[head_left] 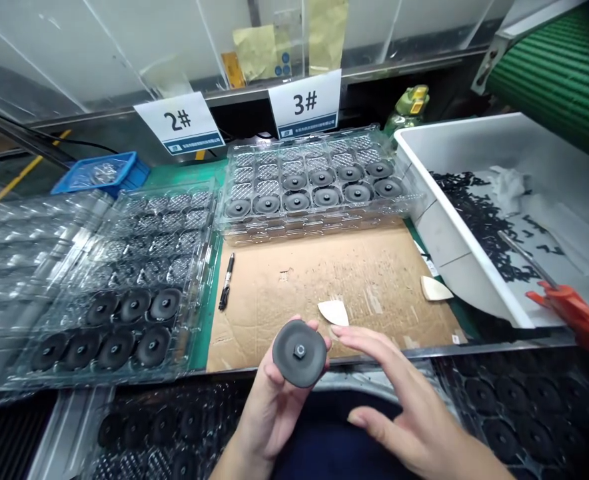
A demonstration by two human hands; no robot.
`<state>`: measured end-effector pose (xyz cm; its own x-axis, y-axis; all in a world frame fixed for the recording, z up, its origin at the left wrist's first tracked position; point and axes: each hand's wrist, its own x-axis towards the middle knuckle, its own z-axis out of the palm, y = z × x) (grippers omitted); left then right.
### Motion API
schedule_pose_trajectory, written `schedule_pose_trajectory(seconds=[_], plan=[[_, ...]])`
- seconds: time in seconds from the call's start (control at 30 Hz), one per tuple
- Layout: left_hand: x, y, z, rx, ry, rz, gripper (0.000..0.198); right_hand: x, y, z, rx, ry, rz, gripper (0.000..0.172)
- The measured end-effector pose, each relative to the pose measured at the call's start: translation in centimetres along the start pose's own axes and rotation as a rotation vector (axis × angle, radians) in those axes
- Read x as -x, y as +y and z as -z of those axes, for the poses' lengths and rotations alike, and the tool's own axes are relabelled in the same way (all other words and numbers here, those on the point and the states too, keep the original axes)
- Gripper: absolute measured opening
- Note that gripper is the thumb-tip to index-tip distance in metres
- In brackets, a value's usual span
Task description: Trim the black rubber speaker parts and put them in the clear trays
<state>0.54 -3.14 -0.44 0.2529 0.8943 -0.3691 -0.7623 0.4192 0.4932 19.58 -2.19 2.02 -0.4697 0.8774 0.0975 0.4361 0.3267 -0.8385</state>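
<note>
My left hand (279,417) is closed around the edge of a black rubber pad (287,357), a rounded square with a metal nut at its centre. The pad faces up, held above the near edge of the table. My right hand (414,417) is just right of it, fingers and thumb apart, holding nothing. Beyond the hands, a white wedge-shaped piece (332,311) lies on a cardboard sheet (274,287). Similar black pads sit in the clear plastic tray (319,217) at the back and in the left clear tray (194,293).
A black pen (227,280) lies at the cardboard's left. At right stands a white bin (462,247) with black scraps and an orange-handled tool (574,310); another white wedge (435,289) is beside it. A blue bin (134,170), green bottle (409,107) and green roller (559,73) are farther back.
</note>
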Motion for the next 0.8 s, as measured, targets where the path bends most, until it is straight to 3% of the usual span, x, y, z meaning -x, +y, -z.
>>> schedule_pose_trajectory(seconds=[0.1, 0.17, 0.27, 0.33, 0.4, 0.47, 0.53, 0.63, 0.8], plan=[[0.2, -0.4, 0.5, 0.028, -0.012, 0.014, 0.060, -0.9, -0.2, -0.4, 0.154, -0.033, 0.203, 0.064], [0.2, -0.5, 0.6, 0.043, -0.002, 0.026, 0.061, -1.2, -0.2, -0.7, 0.213, -0.061, 0.263, 0.062], [0.2, -0.3, 0.5, 0.041, 0.017, 0.038, 0.057, -0.5, -0.2, -0.8, 0.083, 0.018, 0.262, 0.036], [0.1, 0.1, 0.3, 0.055, 0.021, 0.032, 0.054, 0.3, -0.3, -0.7, -0.126, 0.116, 0.198, 0.018], [-0.1, 0.4, 0.2, 0.083, 0.028, 0.029, 0.052, 0.5, 0.0, -0.5, -0.281, 0.227, 0.032, 0.014], [-0.3, 0.6, 0.3, 0.103, 0.046, 0.028, 0.050, -0.1, 1.1, -0.6, -0.250, 0.321, -0.177, 0.015], [-0.6, 0.6, 0.6, 0.118, 0.077, 0.037, 0.047, -1.4, 3.1, -0.9, -0.032, 0.331, -0.311, 0.023], [-1.1, 0.6, 1.1, 0.137, 0.134, 0.059, 0.048, -3.1, 6.7, -2.2, 0.264, 0.245, -0.333, 0.033], [-1.8, 0.9, 1.7, 0.166, 0.192, 0.073, 0.059, -3.1, 9.7, -4.8, 0.261, 0.174, -0.240, 0.027]])
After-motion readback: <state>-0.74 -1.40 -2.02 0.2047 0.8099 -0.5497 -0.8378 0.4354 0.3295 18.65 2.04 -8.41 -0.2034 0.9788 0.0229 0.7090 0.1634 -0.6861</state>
